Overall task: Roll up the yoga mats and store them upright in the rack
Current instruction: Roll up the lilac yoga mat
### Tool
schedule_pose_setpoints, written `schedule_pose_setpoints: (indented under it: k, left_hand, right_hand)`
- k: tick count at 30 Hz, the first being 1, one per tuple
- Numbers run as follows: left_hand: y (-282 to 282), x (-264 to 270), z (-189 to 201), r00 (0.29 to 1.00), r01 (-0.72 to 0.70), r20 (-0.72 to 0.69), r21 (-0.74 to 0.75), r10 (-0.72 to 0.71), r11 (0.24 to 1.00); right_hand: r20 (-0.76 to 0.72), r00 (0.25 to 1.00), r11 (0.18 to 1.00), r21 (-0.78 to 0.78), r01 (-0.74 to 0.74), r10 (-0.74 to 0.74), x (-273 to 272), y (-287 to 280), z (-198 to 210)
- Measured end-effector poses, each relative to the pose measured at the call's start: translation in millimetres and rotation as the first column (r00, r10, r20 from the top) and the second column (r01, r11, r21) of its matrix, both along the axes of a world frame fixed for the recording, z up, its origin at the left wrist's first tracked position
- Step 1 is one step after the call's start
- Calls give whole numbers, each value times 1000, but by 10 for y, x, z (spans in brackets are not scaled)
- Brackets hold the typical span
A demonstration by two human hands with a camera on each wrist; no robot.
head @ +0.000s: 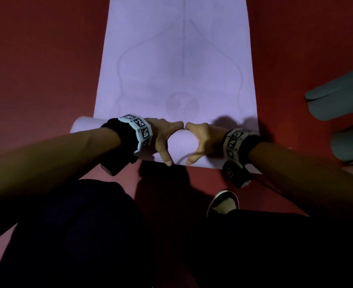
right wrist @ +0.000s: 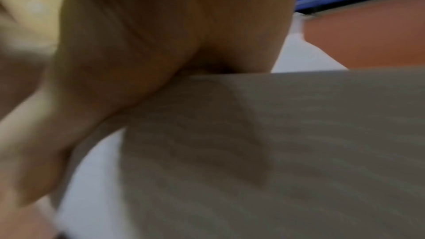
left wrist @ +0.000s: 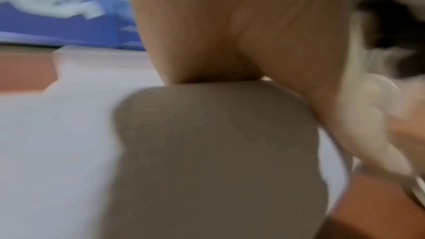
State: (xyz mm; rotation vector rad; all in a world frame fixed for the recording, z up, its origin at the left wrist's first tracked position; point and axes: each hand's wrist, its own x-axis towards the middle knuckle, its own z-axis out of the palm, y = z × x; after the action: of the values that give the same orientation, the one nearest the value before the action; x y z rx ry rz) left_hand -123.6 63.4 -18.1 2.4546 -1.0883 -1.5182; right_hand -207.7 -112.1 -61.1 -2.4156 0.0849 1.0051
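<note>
Rolling the lavender yoga mat across the red floor

My left hand point(head: 163, 138) and right hand point(head: 200, 140) sit side by side at mid-roll, fingers curved over the top and thumbs tucked on my side, gripping the rolled part point(head: 179, 145) so the coil stays tight and even. The lavender yoga mat point(head: 177, 59) is soft, matte, faintly printed, mostly still flat on the red floor point(head: 42, 69). Grey-green mats point(head: 337, 96) lie right; no rack visible.

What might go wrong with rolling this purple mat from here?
Both hands, left hand and right hand, grip the roll near its middle, so the outer ends may loosen or roll unevenly. The left end already pokes past the flat mat, suggesting the roll could end up skewed.
</note>
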Motion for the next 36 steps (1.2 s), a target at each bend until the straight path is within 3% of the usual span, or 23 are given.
schedule_pose_setpoints:
  k: [4, 10, 12, 17, 19, 22, 26, 32, 36]
  left_hand:
    - [-44, 31, -70, 987, 74, 140, 32, -78, 997]
    - [39, 97, -86, 999, -37, 2, 1, 37, 999]
    - [57, 39, -33, 999, -37, -11, -5, 37, 999]
    - [46, -32, -114, 998, 17, 52, 43, -19, 999]
    - [24, -56, -188, 995, 46, 93, -6, -45, 999]
    - [73, -157, -16, 989, 91, 117, 17, -93, 996]
    - [141, -186, -59, 986, 105, 127, 18, -107, 994]
    - [201, -172, -121, 963, 229, 132, 70, -237, 971]
    - [255, -220, -139, 976, 175, 130, 26, -177, 984]
  right_hand:
    - [-25, 1000, 1000, -12, 18, -19, 34, -3, -14]
    - [109, 979, 982, -108, -158, 169, -46, 90, -35]
    - [85, 976, 972, -147, -186, 199, -28, 82, -65]
    - [-17, 991, 981, -135, -136, 135, -57, 25, -33]
    - [-19, 992, 984, -127, -122, 121, -88, 57, -63]
    - [-29, 992, 983, -132, -128, 125, -113, 117, -119]
    - [-48, 992, 983, -131, -124, 119, -139, 131, -165]
    - [-52, 990, 981, -136, -138, 132, -183, 169, -259]
    - [-62, 981, 971, -147, -189, 182, -229, 184, -288]
